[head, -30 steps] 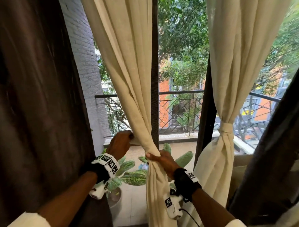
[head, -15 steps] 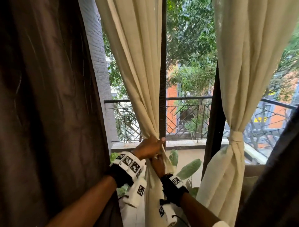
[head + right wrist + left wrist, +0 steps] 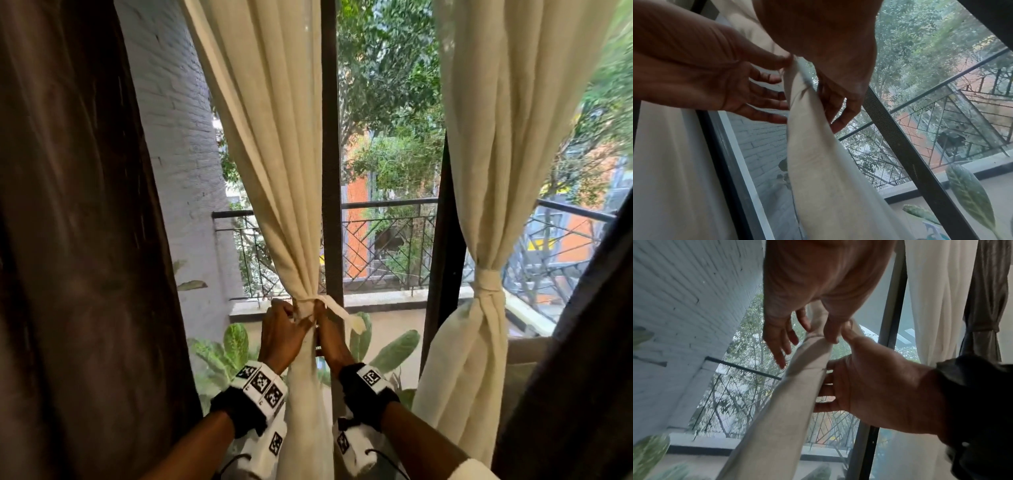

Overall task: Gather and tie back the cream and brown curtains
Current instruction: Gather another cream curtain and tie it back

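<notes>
While the brown curtain (image 3: 78,222) at nine o'clock hangs loose, the left hand (image 3: 279,330) and right hand (image 3: 327,334) each pinch the tie strip (image 3: 339,310) round the bunched cream curtain (image 3: 274,171) in the middle. At three o'clock another cream curtain (image 3: 486,205) is already tied. I think the knot and the brown curtain are left. Plant leaves (image 3: 233,346) sit low behind.

Cream curtain (image 3: 274,144) beside dark brown curtain (image 3: 68,205). Black-and-white square-patterned markers on white wrist bands (image 3: 262,382), over black straps. Orange building (image 3: 358,192) past a black diagonal-lattice railing (image 3: 387,240); whitewashed brick wall (image 3: 171,120).
</notes>
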`<state>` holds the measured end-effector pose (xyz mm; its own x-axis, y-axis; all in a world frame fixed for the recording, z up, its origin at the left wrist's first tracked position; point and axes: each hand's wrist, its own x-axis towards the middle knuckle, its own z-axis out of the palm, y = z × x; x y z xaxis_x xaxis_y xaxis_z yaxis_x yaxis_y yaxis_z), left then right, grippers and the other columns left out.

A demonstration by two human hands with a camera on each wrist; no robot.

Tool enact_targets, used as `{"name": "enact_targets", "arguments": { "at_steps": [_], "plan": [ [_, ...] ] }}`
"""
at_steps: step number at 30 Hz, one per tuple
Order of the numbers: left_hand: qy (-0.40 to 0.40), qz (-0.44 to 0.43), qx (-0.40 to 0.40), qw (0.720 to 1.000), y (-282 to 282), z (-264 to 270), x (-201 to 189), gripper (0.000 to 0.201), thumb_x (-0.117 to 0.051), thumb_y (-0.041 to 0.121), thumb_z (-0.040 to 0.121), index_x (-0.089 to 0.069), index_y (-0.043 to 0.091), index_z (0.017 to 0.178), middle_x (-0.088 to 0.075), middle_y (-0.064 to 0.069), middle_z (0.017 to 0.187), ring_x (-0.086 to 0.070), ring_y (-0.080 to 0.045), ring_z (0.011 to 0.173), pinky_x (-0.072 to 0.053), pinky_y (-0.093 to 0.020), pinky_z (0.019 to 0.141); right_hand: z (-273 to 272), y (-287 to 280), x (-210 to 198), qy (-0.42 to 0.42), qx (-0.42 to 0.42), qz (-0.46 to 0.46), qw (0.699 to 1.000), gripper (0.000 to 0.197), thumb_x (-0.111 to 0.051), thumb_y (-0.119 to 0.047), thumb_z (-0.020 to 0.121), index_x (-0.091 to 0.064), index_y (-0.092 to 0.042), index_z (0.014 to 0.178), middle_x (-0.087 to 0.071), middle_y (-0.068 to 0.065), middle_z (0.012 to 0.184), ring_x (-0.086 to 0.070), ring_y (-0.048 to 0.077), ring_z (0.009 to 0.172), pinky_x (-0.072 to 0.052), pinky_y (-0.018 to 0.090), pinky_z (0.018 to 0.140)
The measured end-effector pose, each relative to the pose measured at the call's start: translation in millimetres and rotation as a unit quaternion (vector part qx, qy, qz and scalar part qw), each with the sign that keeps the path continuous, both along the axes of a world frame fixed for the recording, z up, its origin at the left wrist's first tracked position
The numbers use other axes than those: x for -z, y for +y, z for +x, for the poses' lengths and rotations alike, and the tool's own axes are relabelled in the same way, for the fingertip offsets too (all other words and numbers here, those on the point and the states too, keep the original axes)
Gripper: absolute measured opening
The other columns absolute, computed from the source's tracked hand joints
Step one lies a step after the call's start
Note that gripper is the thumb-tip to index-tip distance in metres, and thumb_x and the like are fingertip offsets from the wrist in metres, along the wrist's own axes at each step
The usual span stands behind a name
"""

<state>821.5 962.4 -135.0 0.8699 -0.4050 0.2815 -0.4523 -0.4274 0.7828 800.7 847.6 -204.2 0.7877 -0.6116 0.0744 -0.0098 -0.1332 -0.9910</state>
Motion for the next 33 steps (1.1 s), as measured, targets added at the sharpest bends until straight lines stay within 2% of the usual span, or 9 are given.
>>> {"name": "enact_targets", "arguments": {
  "at_steps": [3, 6, 9, 12, 15, 19, 24, 29, 33],
  "plan": [
    [0.009, -0.004, 0.02, 1.0, -3, -3, 1, 0.054, -0.061, 0.032, 0.088, -0.038, 0.01, 0.132, -0.055, -0.016, 0.129, -0.053, -0.032, 0.119, -0.042, -0.036, 0.096, -24, 28, -41, 0.009, -0.044, 0.043, 0.998, 0.046, -0.031, -0.07, 0.09, -0.064, -0.038, 0.085, -0.072, 0.007, 0.097, -0.068, 0.027, 0.092, -0.059, 0.042, 0.072],
    [0.0, -0.018, 0.037, 0.999, -5, -3, 0, 0.053, -0.059, 0.029, 0.088, -0.04, 0.011, 0.134, -0.054, -0.016, 0.131, -0.053, -0.032, 0.122, -0.042, -0.037, 0.101, -30, 28, -45, -0.045, -0.08, 0.102, 0.991, 0.028, -0.037, -0.05, 0.098, -0.062, -0.04, 0.091, -0.068, -0.008, 0.09, -0.064, 0.01, 0.084, -0.052, 0.027, 0.071],
    [0.031, 0.001, 0.028, 0.999, -3, 3, -3, 0.054, -0.062, 0.03, 0.087, -0.042, 0.016, 0.135, -0.057, -0.012, 0.132, -0.056, -0.032, 0.119, -0.045, -0.033, 0.094, -27, 15, -45, -0.083, -0.016, 0.093, 0.992, 0.037, -0.068, -0.056, 0.079, -0.074, -0.023, 0.092, -0.075, 0.003, 0.09, -0.067, 0.013, 0.085, -0.055, 0.035, 0.079],
    [0.04, 0.032, 0.014, 0.999, 2, 8, -5, 0.052, -0.062, 0.023, 0.087, -0.044, 0.012, 0.134, -0.056, -0.015, 0.133, -0.056, -0.033, 0.118, -0.045, -0.032, 0.09, -24, 1, -53, -0.144, 0.016, 0.13, 0.981, 0.055, -0.086, -0.041, 0.064, -0.069, -0.015, 0.109, -0.075, 0.01, 0.1, -0.069, 0.021, 0.092, -0.057, 0.038, 0.078],
    [0.072, 0.041, -0.001, 0.997, 5, 9, -8, 0.051, -0.067, 0.019, 0.082, -0.05, 0.005, 0.128, -0.061, -0.016, 0.126, -0.059, -0.032, 0.113, -0.039, -0.024, 0.076, -28, -12, -70, -0.195, 0.009, 0.181, 0.964, 0.038, -0.082, -0.017, 0.072, -0.07, 0.001, 0.102, -0.072, 0.014, 0.087, -0.065, 0.021, 0.07, -0.054, 0.031, 0.059],
    [0.09, 0.058, 0.017, 0.994, 8, 14, -4, 0.053, -0.078, 0.028, 0.068, -0.062, 0.01, 0.115, -0.068, -0.014, 0.114, -0.064, -0.027, 0.101, -0.045, -0.027, 0.073, -25, -20, -78, -0.196, 0.018, 0.241, 0.95, 0.02, -0.076, -0.014, 0.08, -0.07, -0.002, 0.094, -0.063, -0.001, 0.065, -0.051, 0.006, 0.045, -0.042, 0.019, 0.043],
    [0.115, 0.053, 0.022, 0.992, 8, 19, 8, 0.073, -0.069, 0.041, 0.044, -0.064, 0.014, 0.112, -0.07, -0.011, 0.11, -0.065, -0.027, 0.098, -0.053, -0.033, 0.081, -20, -25, -60, -0.178, 0.043, 0.293, 0.938, 0.016, -0.067, -0.014, 0.088, -0.058, -0.004, 0.095, -0.061, 0.012, 0.074, -0.056, 0.01, 0.044, -0.05, 0.021, 0.043],
    [0.119, 0.044, 0.012, 0.992, 13, 26, 10, 0.072, -0.068, 0.039, 0.047, -0.064, 0.011, 0.113, -0.069, -0.015, 0.112, -0.064, -0.029, 0.101, -0.053, -0.036, 0.085, -24, -24, -45, -0.12, 0.022, 0.299, 0.946, 0.018, -0.056, -0.023, 0.096, -0.06, -0.006, 0.093, -0.058, 0.012, 0.072, -0.058, 0.011, 0.047, -0.052, 0.019, 0.045],
    [0.131, 0.051, 0.019, 0.99, 17, 29, 8, 0.062, -0.079, 0.032, 0.061, -0.063, 0.012, 0.117, -0.067, -0.012, 0.114, -0.063, -0.028, 0.103, -0.045, -0.028, 0.079, -23, -22, -24, -0.117, 0.026, 0.351, 0.929, 0.015, -0.059, -0.008, 0.093, -0.06, 0.005, 0.102, -0.06, 0.017, 0.075, -0.063, 0.012, 0.046, -0.051, 0.017, 0.045]
  ]
}}
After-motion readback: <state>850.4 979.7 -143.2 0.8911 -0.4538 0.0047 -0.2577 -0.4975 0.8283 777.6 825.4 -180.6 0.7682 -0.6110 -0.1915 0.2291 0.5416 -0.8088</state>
